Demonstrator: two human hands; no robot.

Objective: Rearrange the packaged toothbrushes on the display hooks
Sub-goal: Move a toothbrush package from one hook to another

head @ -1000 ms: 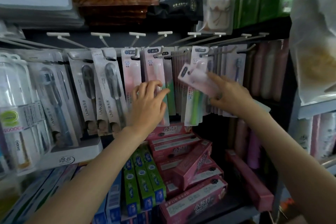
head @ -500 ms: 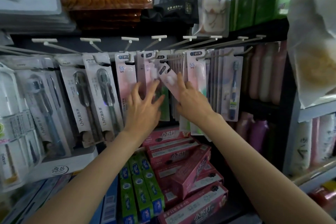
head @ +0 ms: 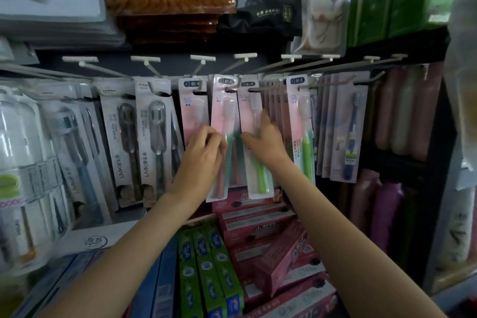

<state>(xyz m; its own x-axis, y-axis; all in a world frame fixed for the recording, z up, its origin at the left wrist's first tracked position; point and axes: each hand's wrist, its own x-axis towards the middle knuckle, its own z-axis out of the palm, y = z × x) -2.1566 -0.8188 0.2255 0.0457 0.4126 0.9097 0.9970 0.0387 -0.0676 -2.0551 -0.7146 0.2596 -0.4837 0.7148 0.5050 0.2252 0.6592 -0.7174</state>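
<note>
A row of white display hooks (head: 233,88) carries pink toothbrush packs. One pink pack with a dark green brush (head: 224,116) hangs tilted on a middle hook. My left hand (head: 200,155) grips its left edge with curled fingers. Just to the right hangs a pink pack with a light green brush (head: 249,111). My right hand (head: 267,143) lies against this pack, index finger straight up along its right edge and thumb spread to the left. More pink packs (head: 299,111) and a blue-brush pack (head: 352,121) hang further right.
Grey LMK toothbrush packs (head: 152,131) hang to the left, with clear blister packs beyond them. Pink (head: 258,219) and green toothpaste boxes (head: 204,266) are stacked on the shelf below. Bagged goods fill the shelf above, and bottles stand at the right.
My right hand carried a pink pack leftward from the right-hand hooks, and it now hangs straight on a middle hook. My left hand's spread fingers have curled onto the neighbouring pack's edge.
</note>
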